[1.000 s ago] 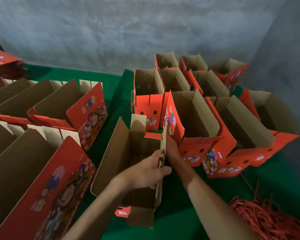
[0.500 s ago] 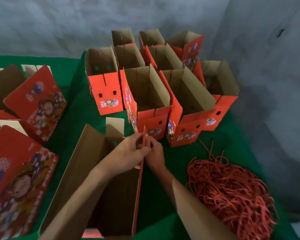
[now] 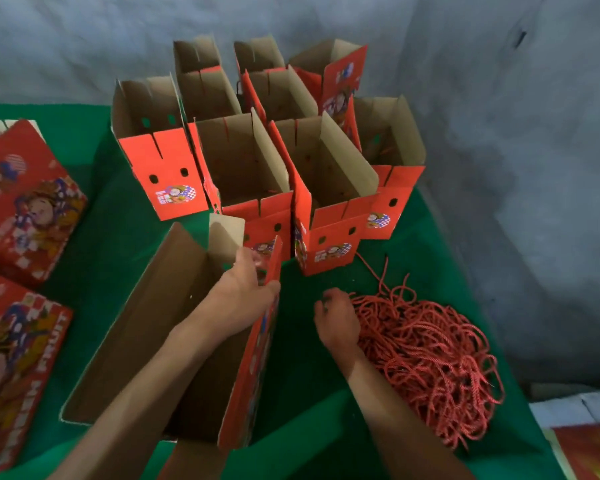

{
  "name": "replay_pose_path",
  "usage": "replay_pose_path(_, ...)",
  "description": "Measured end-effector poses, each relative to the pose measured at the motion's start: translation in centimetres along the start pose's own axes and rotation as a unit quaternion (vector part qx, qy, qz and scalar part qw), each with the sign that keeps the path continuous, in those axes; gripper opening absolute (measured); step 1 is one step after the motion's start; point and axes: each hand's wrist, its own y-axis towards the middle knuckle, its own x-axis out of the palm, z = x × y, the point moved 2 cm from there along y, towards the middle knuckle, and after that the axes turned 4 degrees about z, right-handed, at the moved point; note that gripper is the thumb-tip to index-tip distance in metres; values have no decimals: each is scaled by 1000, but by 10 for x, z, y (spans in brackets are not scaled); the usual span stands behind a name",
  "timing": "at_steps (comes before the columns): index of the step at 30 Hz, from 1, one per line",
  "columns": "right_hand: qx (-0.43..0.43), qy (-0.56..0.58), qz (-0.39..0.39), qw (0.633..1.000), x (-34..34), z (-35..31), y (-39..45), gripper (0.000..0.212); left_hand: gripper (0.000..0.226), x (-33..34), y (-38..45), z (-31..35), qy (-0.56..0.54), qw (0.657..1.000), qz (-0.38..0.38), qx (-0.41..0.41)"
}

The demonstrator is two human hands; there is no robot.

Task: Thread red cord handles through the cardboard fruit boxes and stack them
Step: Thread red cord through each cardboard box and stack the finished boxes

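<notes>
On the green tabletop [image 3: 125, 237], the right hand [image 3: 336, 320] has left the open box [image 3: 174, 327], now curled at the red cord pile [image 3: 430, 358]; the left hand [image 3: 243, 299] still grips the box wall.

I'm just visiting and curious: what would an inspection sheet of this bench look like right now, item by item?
Surface: green cloth covering the bench.
Job's things: open box lying near the person; cluster of upright boxes behind it, tops open; pile of red cord at right.
Clutter: printed boxes at the left edge; red and pale sheets at lower right.
Hands: left hand grips the open box's right wall; right hand is at the cord pile's edge with fingers curled, grasp unclear.
Cables: nothing seen apart from the cord.
Surroundings: grey wall behind and to the right.
</notes>
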Motion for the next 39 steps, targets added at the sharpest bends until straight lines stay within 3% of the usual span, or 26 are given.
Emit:
replay_pose_path(6,-32,-171,-40,984,-3,54,-18,35,20,9,0,-4,-28,997,-53,-56)
replay_pose_path(10,-67,-163,-43,983,-8,49,-11,18,20,6,-2,-4,-52,995,-54,-70)
replay_pose_path(15,-231,-128,-61,962,-6,41,-33,15,31,-4,2,-10,-11,996,7,-92)
replay_pose_path(18,-283,-108,-75,950,9,42,-61,16,29,-7,-1,-14,-27,994,0,-103)
replay_pose_path(20,-277,-117,-93,949,16,49,-75,18,28,-9,-1,-21,-35,995,7,-96)
replay_pose_path(24,-232,-187,-131,945,18,61,-87,45,42,-16,1,-39,-63,992,28,-103)
replay_pose_path(27,-207,-235,-140,939,13,55,-79,55,37,-23,4,-50,-61,991,55,-105)
replay_pose_path(33,-183,-181,-103,961,19,13,-51,42,2,-27,6,-60,-66,991,34,-109)
replay_pose_path(39,-160,-207,-151,953,44,-4,-47,23,11,-25,5,-58,-70,992,35,-101)
